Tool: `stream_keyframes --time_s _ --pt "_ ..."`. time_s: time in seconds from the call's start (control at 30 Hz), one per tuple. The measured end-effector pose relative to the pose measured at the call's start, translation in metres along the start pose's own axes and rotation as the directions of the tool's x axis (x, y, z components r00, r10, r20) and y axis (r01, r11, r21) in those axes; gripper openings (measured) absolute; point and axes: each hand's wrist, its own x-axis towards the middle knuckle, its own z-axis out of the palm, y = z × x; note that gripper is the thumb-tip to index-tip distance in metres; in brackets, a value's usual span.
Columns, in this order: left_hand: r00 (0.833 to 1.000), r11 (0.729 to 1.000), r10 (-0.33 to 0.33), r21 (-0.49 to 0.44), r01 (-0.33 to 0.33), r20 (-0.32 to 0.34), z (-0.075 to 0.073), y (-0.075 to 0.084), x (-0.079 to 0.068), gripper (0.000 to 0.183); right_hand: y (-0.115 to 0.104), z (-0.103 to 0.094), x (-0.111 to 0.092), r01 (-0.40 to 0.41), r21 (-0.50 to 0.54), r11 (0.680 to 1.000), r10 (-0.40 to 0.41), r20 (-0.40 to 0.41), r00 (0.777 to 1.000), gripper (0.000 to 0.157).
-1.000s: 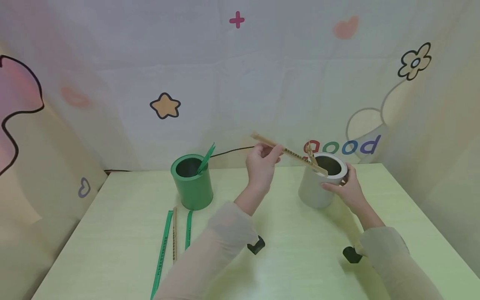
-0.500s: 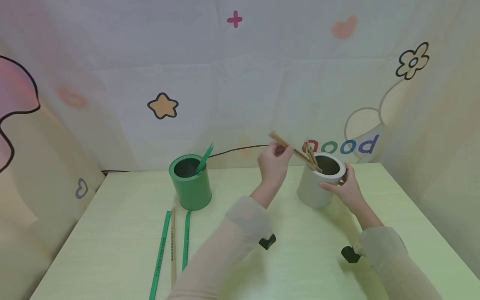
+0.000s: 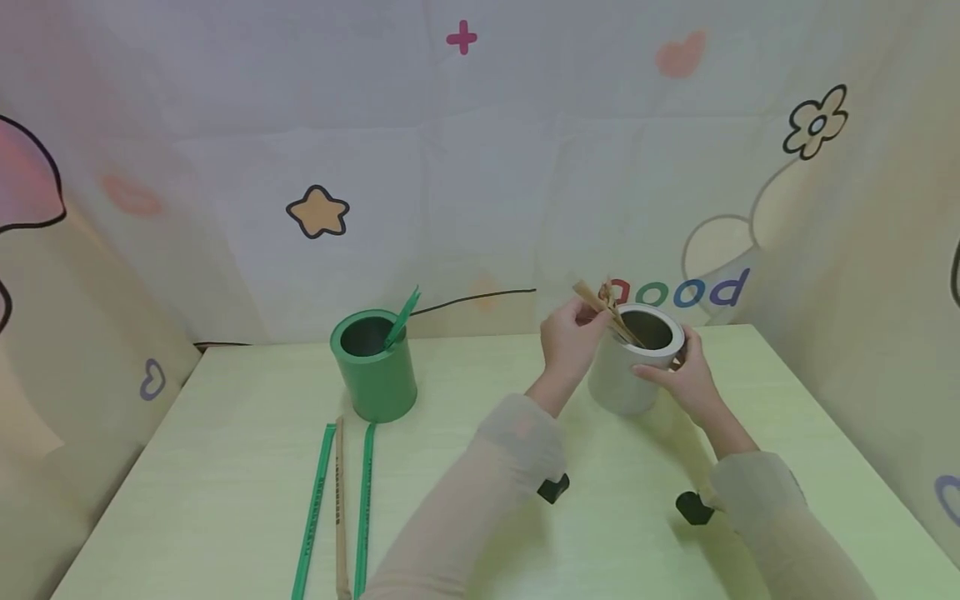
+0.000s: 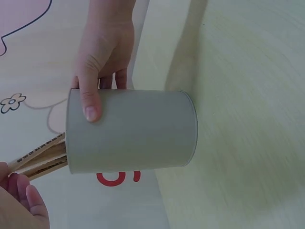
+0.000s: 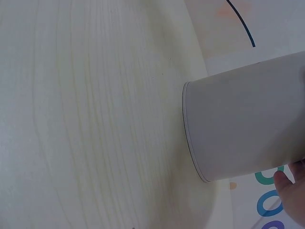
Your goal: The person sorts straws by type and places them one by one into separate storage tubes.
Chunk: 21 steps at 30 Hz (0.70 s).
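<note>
Left hand [image 3: 573,340] pinching tan stick [image 3: 588,293] into grey pot [image 3: 621,385]; right hand [image 3: 692,379] gripping pot.
Stick's lower tip hard to make out inside; right fingers part-hidden. Versus a second ago: left hand nearer pot, stick steeper.

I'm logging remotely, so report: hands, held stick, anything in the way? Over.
Left hand pinching tan stick, lower end inside white cup. Right hand gripping the cup. Other tan sticks lean inside; room beside them.
</note>
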Motion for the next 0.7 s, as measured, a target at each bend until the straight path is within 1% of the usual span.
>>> stream_keyframes --time_s 0.13,0.27,0.5,0.7 --pt "0.997 0.997 -0.057 0.049 0.055 0.048 0.005 -0.005 0.001 0.011 -0.001 0.000 -0.001 -0.006 -0.007 1.000 0.006 0.004 1.000 0.088" --pt "0.990 0.993 -0.085 0.095 0.075 0.112 0.006 -0.010 0.000 0.015 -0.002 0.000 -0.001 -0.009 -0.009 1.000 0.009 0.011 1.000 0.087" --pt "0.982 0.994 -0.079 0.086 0.066 0.171 0.000 -0.021 -0.005 0.022 -0.002 0.001 0.000 -0.009 -0.011 1.000 0.009 0.012 1.000 0.090" --pt "0.973 0.996 -0.077 0.057 0.067 0.219 -0.010 -0.027 -0.010 0.024 -0.001 0.000 0.000 -0.001 -0.027 1.000 0.002 0.012 1.000 0.090"
